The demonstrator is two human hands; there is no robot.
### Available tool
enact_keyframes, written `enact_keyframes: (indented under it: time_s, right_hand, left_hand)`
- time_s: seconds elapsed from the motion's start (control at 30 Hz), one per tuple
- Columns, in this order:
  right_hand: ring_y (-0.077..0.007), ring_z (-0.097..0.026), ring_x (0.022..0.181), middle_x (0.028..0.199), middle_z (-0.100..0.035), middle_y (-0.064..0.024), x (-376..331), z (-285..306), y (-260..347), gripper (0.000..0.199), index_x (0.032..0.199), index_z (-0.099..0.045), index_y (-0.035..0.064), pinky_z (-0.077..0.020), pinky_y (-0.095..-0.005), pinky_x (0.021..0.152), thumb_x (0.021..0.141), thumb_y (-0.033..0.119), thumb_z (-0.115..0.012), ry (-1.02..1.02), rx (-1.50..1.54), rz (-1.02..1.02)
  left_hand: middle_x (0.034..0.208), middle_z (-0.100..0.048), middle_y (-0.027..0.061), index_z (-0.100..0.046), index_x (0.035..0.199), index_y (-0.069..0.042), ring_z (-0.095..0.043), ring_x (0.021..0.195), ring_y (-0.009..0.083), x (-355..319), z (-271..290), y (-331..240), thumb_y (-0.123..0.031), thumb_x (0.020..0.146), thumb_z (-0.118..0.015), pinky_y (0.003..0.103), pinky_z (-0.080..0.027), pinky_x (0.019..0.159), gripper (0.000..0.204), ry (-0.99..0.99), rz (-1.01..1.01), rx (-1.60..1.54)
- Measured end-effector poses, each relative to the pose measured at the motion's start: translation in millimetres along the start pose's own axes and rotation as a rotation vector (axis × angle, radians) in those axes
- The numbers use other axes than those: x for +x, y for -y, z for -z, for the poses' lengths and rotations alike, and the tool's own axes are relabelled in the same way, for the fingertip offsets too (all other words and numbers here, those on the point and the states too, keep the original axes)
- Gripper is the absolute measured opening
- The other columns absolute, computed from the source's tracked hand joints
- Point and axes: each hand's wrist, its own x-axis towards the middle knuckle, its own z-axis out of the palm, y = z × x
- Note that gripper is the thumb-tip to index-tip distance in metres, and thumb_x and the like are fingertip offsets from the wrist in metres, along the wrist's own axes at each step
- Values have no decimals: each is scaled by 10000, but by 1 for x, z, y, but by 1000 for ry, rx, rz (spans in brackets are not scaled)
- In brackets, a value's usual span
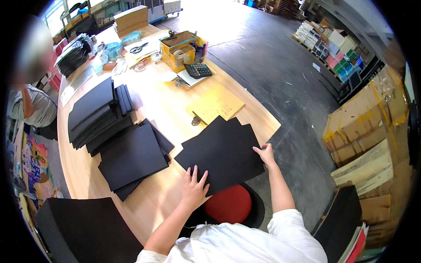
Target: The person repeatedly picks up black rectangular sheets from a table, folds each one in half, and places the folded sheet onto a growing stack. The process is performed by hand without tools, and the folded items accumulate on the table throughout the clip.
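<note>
A black sheet of board [223, 153] with staggered far corners lies across the right part of the table and overhangs its near edge. It may be more than one layer. My left hand [195, 188] rests on its near left corner, fingers spread. At the right edge, my right hand [265, 154] pinches the sheet, thumb on top and the other fingers partly hidden. To the left lies a loose pile of black sheets [131, 155], fanned unevenly. Behind that pile rises a taller stack of black boards [94, 109].
A yellow paper with a clip [217, 103], a calculator [198, 70] and a yellow box of tools [177, 52] are farther back. Black boards [87, 228] stand near left. A red stool [228, 204] is below the edge. Cartons [359, 122] stand right; another person [35, 105] sits left.
</note>
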Motion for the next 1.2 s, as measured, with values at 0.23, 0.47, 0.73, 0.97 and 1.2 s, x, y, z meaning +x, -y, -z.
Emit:
enact_keyframes:
  time_s: [0.23, 0.47, 0.73, 0.97, 1.2]
  right_hand:
    - [-229, -672, 885, 1067, -677, -146, -42, 21, 4, 493, 1191, -575, -36, -554, -379, 774, 755, 38, -793, 456, 380, -158]
    - [-192, -655, 886, 1046, -677, -88, -57, 32, -16, 347, 1092, -661, -6, -530, -313, 762, 773, 62, -780, 684, 238, -106]
    - [-367, -613, 1054, 1100, -622, -251, -9, -15, 70, 673, 1142, -590, -85, -488, -408, 901, 686, 344, -838, 410, -208, 427]
    - [-251, -669, 991, 1084, -680, -178, 42, -25, 82, 529, 1144, -620, -84, -543, -367, 851, 727, 160, -834, 748, -51, 37]
    - [-237, -669, 998, 1107, -683, -128, -2, 3, 80, 446, 1198, -611, -31, -553, -368, 867, 765, -58, -715, 966, 401, -160]
  left_hand:
    - [1422, -446, 263, -635, 1259, -170, -404, 1346, 404, -28, 5, 22, -313, 829, -698, 500, -335, 1086, 458, -5, -43, -78]
    - [1396, -470, 273, -652, 1230, -149, -455, 1319, 374, -62, 30, 23, -296, 828, -700, 486, -331, 1057, 431, 7, -81, -86]
    - [1375, -469, 261, -611, 1304, -199, -451, 1300, 394, -60, 25, 6, -326, 781, -749, 497, -363, 1063, 555, -25, 9, -40]
    - [1358, -476, 236, -607, 1312, -210, -465, 1278, 391, -59, 24, 7, -328, 762, -764, 473, -399, 1061, 584, -51, 20, -75]
    - [1333, -469, 246, -555, 1310, -105, -477, 1254, 399, -69, 15, 21, -168, 754, -781, 434, -420, 1045, 603, -63, 172, -406]
